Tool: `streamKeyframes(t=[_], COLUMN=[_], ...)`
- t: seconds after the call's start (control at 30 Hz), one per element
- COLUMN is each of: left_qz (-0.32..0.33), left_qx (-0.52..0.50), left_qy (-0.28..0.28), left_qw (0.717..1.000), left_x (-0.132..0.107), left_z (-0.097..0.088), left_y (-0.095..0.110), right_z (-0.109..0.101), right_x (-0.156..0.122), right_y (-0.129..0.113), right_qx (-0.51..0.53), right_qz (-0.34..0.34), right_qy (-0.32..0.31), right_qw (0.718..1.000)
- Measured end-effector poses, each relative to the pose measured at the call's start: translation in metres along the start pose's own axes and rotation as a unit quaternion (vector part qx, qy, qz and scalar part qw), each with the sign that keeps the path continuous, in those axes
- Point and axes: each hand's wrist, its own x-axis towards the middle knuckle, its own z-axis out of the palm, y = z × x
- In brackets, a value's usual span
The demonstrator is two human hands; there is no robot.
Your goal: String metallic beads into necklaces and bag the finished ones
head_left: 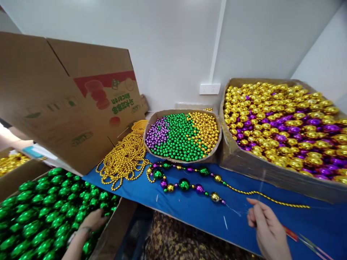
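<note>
My left hand (94, 219), a band round its wrist, reaches among large shiny green beads (46, 206) in a cardboard box at lower left. Its fingers look loosely apart, their tips partly hidden. On the right, my right hand (267, 225) is closed in a pinch above the blue table. A fine clear thread (233, 210) runs towards its fingers from a strung bead strand (184, 184). Green, purple and gold beads of mixed sizes make up this strand, which doubles back and ends in a thin gold bead chain (260, 194). A faint thin streak rises above the pinch.
A tray of small purple, green and gold beads (179, 133) stands at the back. Right of it is a box of larger gold and purple beads (282, 133). Gold bead chains (124, 159) are piled beside a tall carton (67, 108). Red-handled scissors (291, 234) lie near my right hand.
</note>
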Motion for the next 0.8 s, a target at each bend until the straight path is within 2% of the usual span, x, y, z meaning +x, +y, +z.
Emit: streamKeyframes(t=[0.03,0.07,0.1,0.13,0.17,0.23,0.3,0.33,0.4,0.47,0.57,0.67,0.8], left_qz=[0.010,0.024,0.050,0.098,0.149,0.214,0.243,0.245,0.241,0.231,0.212,0.197,0.193], left_qx=[-0.017,-0.077,-0.162,-0.263,-0.373,-0.586,-0.709,-0.743,-0.781,-0.798,-0.813,-0.823,-0.829], left_qy=[0.024,0.100,0.162,0.192,0.182,0.081,-0.044,-0.092,-0.168,-0.217,-0.253,-0.259,-0.245], left_qw=[1.000,0.992,0.972,0.940,0.898,0.777,0.661,0.616,0.551,0.512,0.480,0.466,0.465], left_x=[-0.001,-0.004,-0.011,-0.019,-0.028,-0.044,-0.056,-0.060,-0.066,-0.071,-0.077,-0.082,-0.087], left_z=[-0.017,-0.035,-0.051,-0.066,-0.077,-0.087,-0.084,-0.078,-0.065,-0.052,-0.039,-0.032,-0.032], left_y=[0.010,0.025,0.044,0.068,0.095,0.153,0.207,0.230,0.265,0.289,0.310,0.320,0.323], right_z=[0.002,0.005,0.009,0.014,0.019,0.030,0.039,0.042,0.044,0.043,0.037,0.033,0.032], right_x=[-0.003,-0.005,-0.008,-0.011,-0.014,-0.020,-0.027,-0.029,-0.033,-0.034,-0.034,-0.034,-0.034], right_y=[0.000,-0.001,-0.002,-0.003,-0.005,-0.009,-0.015,-0.018,-0.024,-0.028,-0.030,-0.027,-0.022], right_qx=[-0.046,-0.092,-0.132,-0.162,-0.180,-0.189,-0.194,-0.201,-0.225,-0.252,-0.283,-0.298,-0.307], right_qz=[-0.004,-0.014,-0.031,-0.056,-0.088,-0.164,-0.247,-0.284,-0.339,-0.358,-0.361,-0.372,-0.377], right_qy=[-0.031,-0.063,-0.096,-0.128,-0.161,-0.218,-0.244,-0.244,-0.230,-0.217,-0.204,-0.201,-0.197], right_qw=[0.998,0.994,0.986,0.977,0.966,0.943,0.918,0.905,0.884,0.873,0.865,0.856,0.852])
